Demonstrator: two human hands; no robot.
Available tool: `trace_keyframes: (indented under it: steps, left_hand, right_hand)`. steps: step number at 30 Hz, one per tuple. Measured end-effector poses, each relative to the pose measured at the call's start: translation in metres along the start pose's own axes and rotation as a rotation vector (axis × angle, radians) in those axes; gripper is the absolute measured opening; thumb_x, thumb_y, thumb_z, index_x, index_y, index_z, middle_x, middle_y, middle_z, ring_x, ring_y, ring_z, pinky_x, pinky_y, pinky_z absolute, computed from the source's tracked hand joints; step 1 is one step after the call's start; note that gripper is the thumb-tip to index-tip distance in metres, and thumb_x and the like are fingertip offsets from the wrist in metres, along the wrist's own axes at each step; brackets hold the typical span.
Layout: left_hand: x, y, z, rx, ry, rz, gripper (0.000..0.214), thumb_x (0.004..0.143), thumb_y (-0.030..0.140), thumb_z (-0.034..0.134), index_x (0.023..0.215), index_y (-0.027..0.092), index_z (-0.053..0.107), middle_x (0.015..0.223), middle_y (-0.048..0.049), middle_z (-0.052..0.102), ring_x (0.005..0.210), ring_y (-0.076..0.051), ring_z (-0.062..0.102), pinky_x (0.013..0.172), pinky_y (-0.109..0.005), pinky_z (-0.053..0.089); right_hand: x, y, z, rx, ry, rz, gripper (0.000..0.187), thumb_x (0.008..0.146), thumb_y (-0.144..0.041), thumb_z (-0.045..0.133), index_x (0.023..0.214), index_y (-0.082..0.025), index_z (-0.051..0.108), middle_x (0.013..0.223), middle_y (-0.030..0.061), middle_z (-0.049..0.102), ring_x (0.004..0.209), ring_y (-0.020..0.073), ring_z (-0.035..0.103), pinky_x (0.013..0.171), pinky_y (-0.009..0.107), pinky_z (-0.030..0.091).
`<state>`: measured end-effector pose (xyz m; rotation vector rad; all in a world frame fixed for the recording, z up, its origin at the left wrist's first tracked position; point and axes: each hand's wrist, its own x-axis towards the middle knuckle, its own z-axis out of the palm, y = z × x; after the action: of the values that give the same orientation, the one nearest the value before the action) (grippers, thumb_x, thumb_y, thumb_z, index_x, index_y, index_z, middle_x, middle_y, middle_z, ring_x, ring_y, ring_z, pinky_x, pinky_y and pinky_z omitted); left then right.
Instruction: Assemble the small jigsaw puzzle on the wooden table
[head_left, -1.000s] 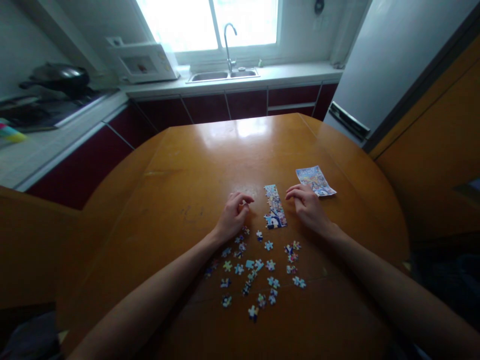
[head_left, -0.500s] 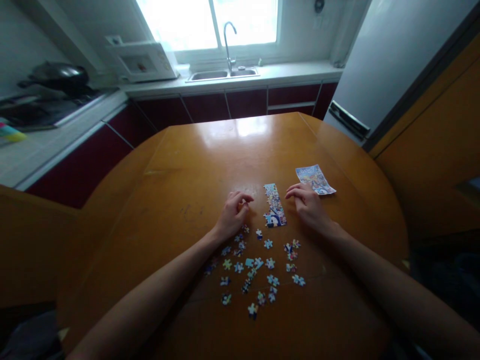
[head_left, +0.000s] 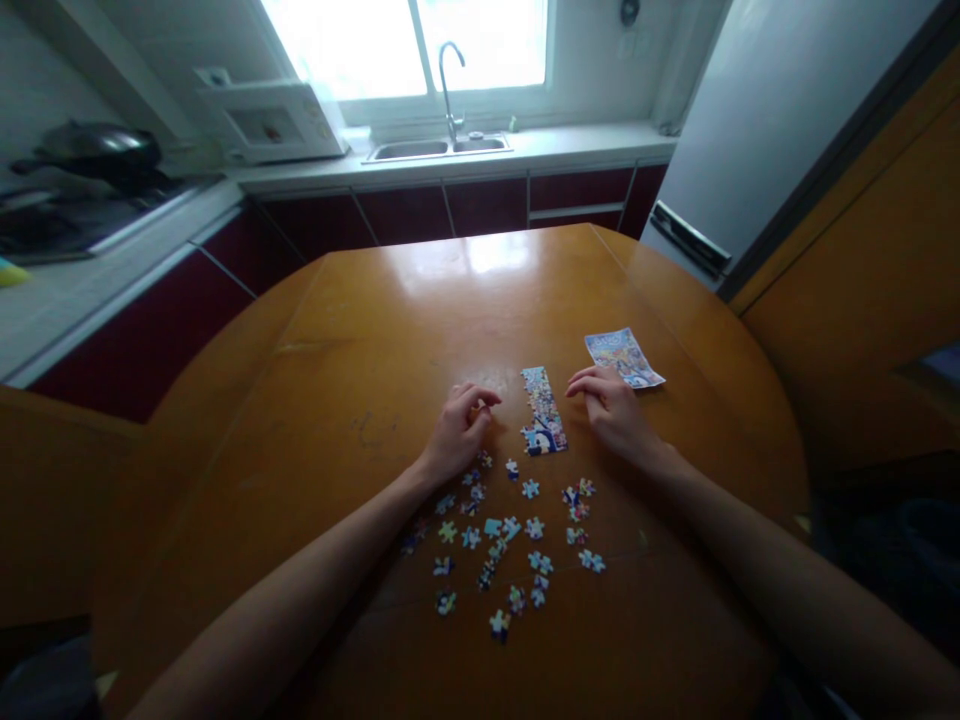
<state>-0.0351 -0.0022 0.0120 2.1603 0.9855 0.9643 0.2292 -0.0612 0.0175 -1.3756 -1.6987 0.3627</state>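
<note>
A narrow strip of joined jigsaw pieces (head_left: pixel 543 410) lies on the wooden table (head_left: pixel 390 330). My left hand (head_left: pixel 457 432) rests just left of the strip with its fingers curled in; whether it holds a piece is hidden. My right hand (head_left: pixel 613 412) rests just right of the strip, fingers bent and loosely curled on the tabletop. Several loose puzzle pieces (head_left: pixel 502 540) are scattered between my forearms, nearer to me. A small printed picture card (head_left: pixel 622 357) lies beyond my right hand.
Behind the table runs a kitchen counter with a sink and tap (head_left: pixel 442 145), a microwave (head_left: pixel 274 122) and a dark pan on the hob (head_left: pixel 97 155). A grey fridge (head_left: pixel 757 130) stands at the right, beside a wooden cabinet (head_left: pixel 877 270).
The view has shifted slightly; both hands stay beside the puzzle strip with hardly any movement.
</note>
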Motion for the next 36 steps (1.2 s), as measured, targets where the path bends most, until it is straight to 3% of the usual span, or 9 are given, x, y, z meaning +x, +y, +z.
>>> trace_keyframes:
  steps: [17, 20, 29, 36]
  left_hand:
    - [0.0, -0.001, 0.001, -0.005, 0.004, -0.003, 0.021, 0.084, 0.006, 0.05, 0.093, 0.019, 0.065, 0.091, -0.0041, 0.062, 0.093, -0.02, 0.055, 0.083, -0.036, 0.047]
    - [0.0, 0.0, 0.001, -0.007, 0.005, -0.003, 0.021, 0.085, 0.007, 0.05, 0.092, 0.019, 0.065, 0.091, -0.0041, 0.061, 0.092, -0.02, 0.055, 0.083, -0.036, 0.047]
    - [0.0, 0.001, 0.001, -0.031, 0.006, -0.027, 0.022, 0.084, 0.005, 0.049, 0.091, 0.018, 0.065, 0.09, -0.0037, 0.061, 0.088, -0.018, 0.054, 0.081, -0.034, 0.047]
    - [0.0, 0.001, 0.002, -0.051, 0.031, -0.049, 0.022, 0.083, 0.003, 0.05, 0.09, 0.017, 0.066, 0.089, -0.0032, 0.061, 0.083, -0.016, 0.054, 0.077, -0.03, 0.045]
  right_hand:
    - [-0.002, -0.008, -0.003, -0.006, -0.012, 0.001, 0.032, 0.085, -0.005, 0.045, 0.081, -0.024, 0.07, 0.096, 0.0078, 0.068, 0.101, 0.0258, 0.06, 0.092, 0.047, 0.047]
    - [-0.002, -0.011, -0.005, -0.017, -0.043, -0.014, 0.034, 0.081, -0.001, 0.045, 0.085, -0.024, 0.071, 0.098, 0.0084, 0.068, 0.103, 0.0269, 0.06, 0.094, 0.048, 0.047]
    - [-0.006, -0.029, -0.005, 0.007, -0.185, -0.085, 0.022, 0.09, -0.015, 0.057, 0.097, -0.027, 0.074, 0.101, 0.0083, 0.069, 0.101, 0.0274, 0.06, 0.09, 0.047, 0.05]
    - [-0.009, -0.028, 0.0, -0.024, -0.215, -0.1, 0.019, 0.091, -0.016, 0.057, 0.097, -0.024, 0.074, 0.1, 0.0083, 0.069, 0.1, 0.0253, 0.06, 0.089, 0.045, 0.051]
